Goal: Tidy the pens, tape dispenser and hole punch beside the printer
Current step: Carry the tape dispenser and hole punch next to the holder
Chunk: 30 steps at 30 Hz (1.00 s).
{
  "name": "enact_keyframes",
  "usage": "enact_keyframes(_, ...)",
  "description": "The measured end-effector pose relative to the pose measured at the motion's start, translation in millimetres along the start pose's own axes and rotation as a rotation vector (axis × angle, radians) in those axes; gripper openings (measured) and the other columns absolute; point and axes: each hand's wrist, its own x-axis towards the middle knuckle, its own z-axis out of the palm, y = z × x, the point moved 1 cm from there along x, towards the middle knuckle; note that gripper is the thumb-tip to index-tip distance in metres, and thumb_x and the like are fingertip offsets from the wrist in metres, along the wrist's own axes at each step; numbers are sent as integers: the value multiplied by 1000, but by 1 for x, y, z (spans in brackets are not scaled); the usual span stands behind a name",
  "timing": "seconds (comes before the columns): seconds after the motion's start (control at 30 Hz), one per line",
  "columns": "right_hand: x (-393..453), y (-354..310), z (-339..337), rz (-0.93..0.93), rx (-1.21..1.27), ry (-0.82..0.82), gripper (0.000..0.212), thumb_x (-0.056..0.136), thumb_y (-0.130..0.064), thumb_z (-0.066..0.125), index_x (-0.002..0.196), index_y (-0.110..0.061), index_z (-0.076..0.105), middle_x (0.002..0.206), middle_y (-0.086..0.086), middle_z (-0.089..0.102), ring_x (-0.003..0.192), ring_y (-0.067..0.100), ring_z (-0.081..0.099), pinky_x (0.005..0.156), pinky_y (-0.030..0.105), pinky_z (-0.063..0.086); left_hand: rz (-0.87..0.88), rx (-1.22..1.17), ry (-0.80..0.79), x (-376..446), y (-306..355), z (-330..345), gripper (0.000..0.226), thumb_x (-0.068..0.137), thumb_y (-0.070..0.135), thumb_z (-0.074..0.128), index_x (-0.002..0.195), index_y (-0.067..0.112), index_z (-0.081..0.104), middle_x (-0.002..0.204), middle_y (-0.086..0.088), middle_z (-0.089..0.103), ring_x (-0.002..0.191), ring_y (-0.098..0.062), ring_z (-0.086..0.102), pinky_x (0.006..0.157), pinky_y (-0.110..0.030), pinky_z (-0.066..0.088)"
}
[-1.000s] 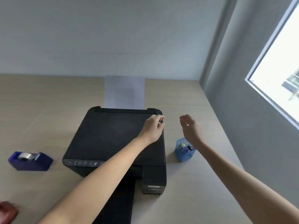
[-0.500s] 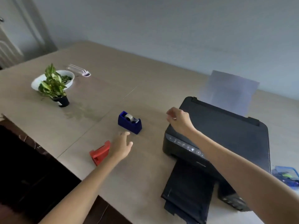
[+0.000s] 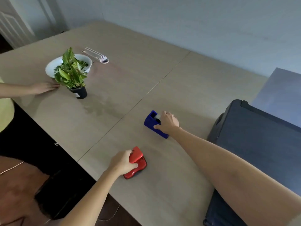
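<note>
A red hole punch (image 3: 138, 162) lies on the wooden table (image 3: 146, 75) near its front edge, and my left hand (image 3: 123, 163) grips it from the left side. Further back stands a blue tape dispenser (image 3: 151, 122). My right hand (image 3: 167, 122) closes over its right half, thumb on the near wall. The black printer (image 3: 254, 137) sits at the right with a sheet of paper (image 3: 280, 88) standing in its rear tray. The pens are out of view.
A small potted plant (image 3: 71, 75) and a white bowl (image 3: 52, 67) stand at the far left, with another person's hand (image 3: 43, 87) resting beside them. A pale holder with utensils (image 3: 96, 56) lies behind the bowl. The table's front edge drops to a dark floor.
My view has swung left, away from the printer. My left hand has closed on the red hole punch, and my right hand has moved from the printer to the tape dispenser.
</note>
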Motion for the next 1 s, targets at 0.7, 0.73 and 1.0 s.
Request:
enact_keyframes(0.7, -79, 18, -134, -217, -5, 79, 47, 70, -34, 73, 106, -12, 52, 98, 9, 62, 82, 28, 63, 64, 40, 58, 371, -72, -77, -91, 89, -78, 18, 73, 31, 76, 81, 25, 60, 73, 9, 66, 65, -4, 60, 59, -16, 43)
enact_keyframes(0.73, -98, 32, -156, -210, 7, 133, 47, 70, -36, 73, 104, -11, 51, 95, 8, 61, 79, 27, 62, 62, 39, 57, 422, -53, -93, -99, 112, -75, 19, 73, 32, 76, 78, 25, 59, 68, 13, 64, 60, -2, 57, 58, -16, 41)
enact_keyframes(1.0, -254, 194, -253, -44, -32, 401, 40, 54, -55, 62, 77, -25, 51, 74, -5, 54, 64, 14, 54, 59, 42, 56, 774, 67, -281, -171, 288, -8, 26, 71, 39, 76, 83, 24, 59, 74, 5, 63, 62, -3, 56, 63, -23, 45)
